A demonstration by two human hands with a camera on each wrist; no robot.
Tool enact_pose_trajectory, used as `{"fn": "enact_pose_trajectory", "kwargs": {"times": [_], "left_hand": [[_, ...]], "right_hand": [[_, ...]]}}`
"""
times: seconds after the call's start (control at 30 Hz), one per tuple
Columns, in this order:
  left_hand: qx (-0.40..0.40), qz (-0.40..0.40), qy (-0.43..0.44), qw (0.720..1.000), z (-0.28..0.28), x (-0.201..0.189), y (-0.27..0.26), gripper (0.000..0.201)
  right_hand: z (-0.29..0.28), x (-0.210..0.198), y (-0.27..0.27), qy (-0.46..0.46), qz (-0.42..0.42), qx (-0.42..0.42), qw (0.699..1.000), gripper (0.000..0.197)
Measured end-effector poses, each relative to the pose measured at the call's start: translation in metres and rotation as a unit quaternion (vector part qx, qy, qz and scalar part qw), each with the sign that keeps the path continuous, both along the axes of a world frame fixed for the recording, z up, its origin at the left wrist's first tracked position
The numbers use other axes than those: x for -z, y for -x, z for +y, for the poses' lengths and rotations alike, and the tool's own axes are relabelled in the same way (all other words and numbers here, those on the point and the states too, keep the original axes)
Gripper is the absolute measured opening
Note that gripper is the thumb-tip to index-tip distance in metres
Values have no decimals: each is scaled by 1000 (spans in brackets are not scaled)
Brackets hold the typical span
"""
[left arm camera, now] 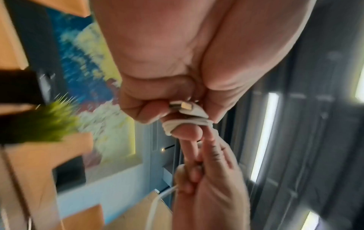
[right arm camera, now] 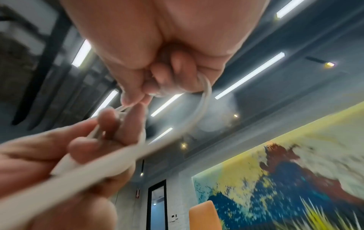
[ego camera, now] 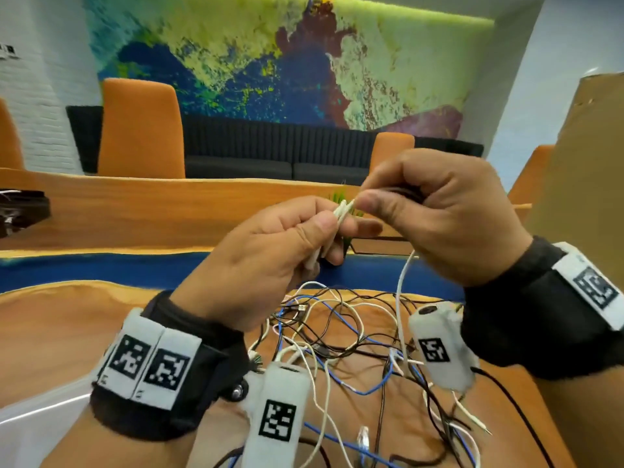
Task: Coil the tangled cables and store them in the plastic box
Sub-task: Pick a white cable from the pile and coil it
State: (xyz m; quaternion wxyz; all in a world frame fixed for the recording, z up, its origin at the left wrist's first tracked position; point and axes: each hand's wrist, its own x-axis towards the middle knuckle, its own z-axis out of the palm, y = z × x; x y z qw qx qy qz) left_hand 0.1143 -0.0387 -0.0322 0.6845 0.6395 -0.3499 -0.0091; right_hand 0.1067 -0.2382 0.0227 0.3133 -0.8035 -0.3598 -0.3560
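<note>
Both hands are raised above the wooden table point(ego camera: 67, 332). My left hand point(ego camera: 324, 228) pinches a small bundle of white cable point(ego camera: 341, 211) between thumb and fingers; the left wrist view shows the white cable point(left arm camera: 189, 118) wound round a fingertip, its plug end by the thumb. My right hand point(ego camera: 368, 202) pinches the same cable just to the right, and its free length point(ego camera: 400, 292) hangs down to the table. In the right wrist view the white cable point(right arm camera: 204, 99) loops out from the curled right fingers. A tangle of black, white and blue cables point(ego camera: 354, 336) lies below. No plastic box is clearly in view.
Orange chairs point(ego camera: 141, 130) and a dark sofa point(ego camera: 270, 153) stand behind the table. A tall cardboard box point(ego camera: 584, 170) rises at the right. A dark object point(ego camera: 20, 211) sits at the left edge. A blue strip point(ego camera: 101, 268) runs across the table.
</note>
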Motion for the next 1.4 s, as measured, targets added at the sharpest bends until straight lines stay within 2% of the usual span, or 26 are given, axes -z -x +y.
{"fn": "enact_pose_trajectory", "kwargs": {"times": [0.1,0.17,0.23,0.3,0.37,0.43,0.53,0.6,0.63,0.7,0.8,0.9,1.0,1.13,1.17,1.23,1.3,1.33,1.4], "left_hand": [[104,98,87,986,-7,3,2,34],[160,148,171,961,-11,4,3,28],[150,165,219,950,-18,5,2,25],[85,136,219,962,-26,9,0,28],[22,66,172,983,-34,13,2,24],[-53,-38,64,996,-40,16,6,21],[-145,-185,-79,969,-36,21,5,24],[-195,-231,-151,941,-31,20,0,21],[-201,-224,-178,937,-27,19,-3,20],[-172,-193,-191,947,-21,18,-5,21],[-92,-136,-171,971,-19,18,-2,22],[4,-53,-147,988,-26,20,4,24],[114,80,-24,990,-31,21,8,25],[207,193,195,939,-27,19,3,23],[197,196,232,932,-25,17,1,21],[105,146,232,956,-20,14,-3,21],[-62,7,105,993,-15,12,-5,24],[-133,-76,6,988,-12,13,-6,25],[-190,-189,-144,953,-10,18,-9,25]], "right_hand": [[-6,23,-15,-69,27,12,997,7],[-5,41,-19,-56,73,9,996,14],[-4,58,-17,1,94,25,995,17],[-7,68,-11,61,88,49,993,18],[-12,70,-4,112,73,71,988,19],[-15,68,4,146,67,79,984,18],[-18,61,14,187,41,93,977,17],[-23,51,21,182,8,95,979,19],[-27,47,24,160,-3,88,983,19],[-31,40,25,103,-40,82,990,16],[-34,43,12,21,-84,87,992,12],[-38,56,-5,-48,-75,95,991,14],[-36,70,-16,-68,-14,104,992,19],[-21,83,-19,-20,68,69,995,22],[-17,85,-18,1,76,60,995,21],[-11,88,-13,78,94,57,991,23],[-6,87,-7,149,91,49,983,23],[-4,85,-2,163,81,42,982,22],[-4,77,6,152,52,42,986,18]]}}
